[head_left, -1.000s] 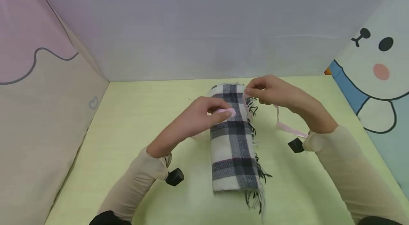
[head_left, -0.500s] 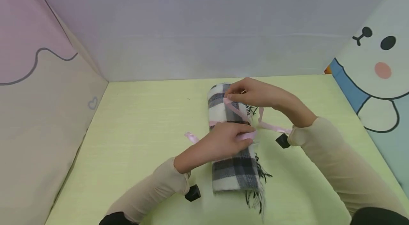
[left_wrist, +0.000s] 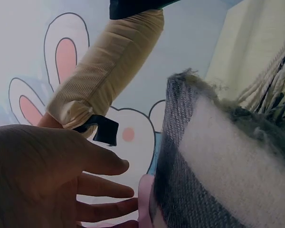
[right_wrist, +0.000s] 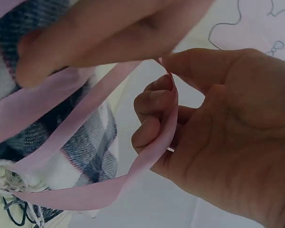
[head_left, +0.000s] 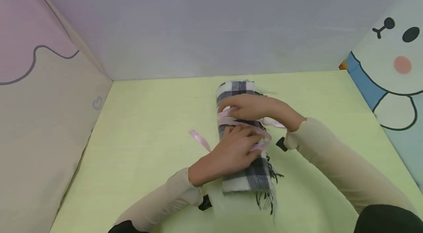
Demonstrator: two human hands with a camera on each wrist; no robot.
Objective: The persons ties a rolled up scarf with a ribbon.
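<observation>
1. A rolled woollen scarf in a white, grey and black check (head_left: 242, 174) is laid lengthwise on the yellow-green tabletop (head_left: 148, 144), one end toward the far wall, the other toward the viewer.
2. Dark and pale fringe (head_left: 269, 198) is seen hanging loose along its right side and at the near end.
3. A thin pale pink satin ribbon (head_left: 261, 141) is wrapped across the roll's middle; one free end (head_left: 199, 139) lies on the tabletop to the left, another strand (head_left: 273, 122) trails right.

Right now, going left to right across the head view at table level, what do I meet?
Pink-and-beige side wall → loose ribbon end → rolled plaid scarf with both hands on it → right sleeve → cartoon-animal wall.
</observation>
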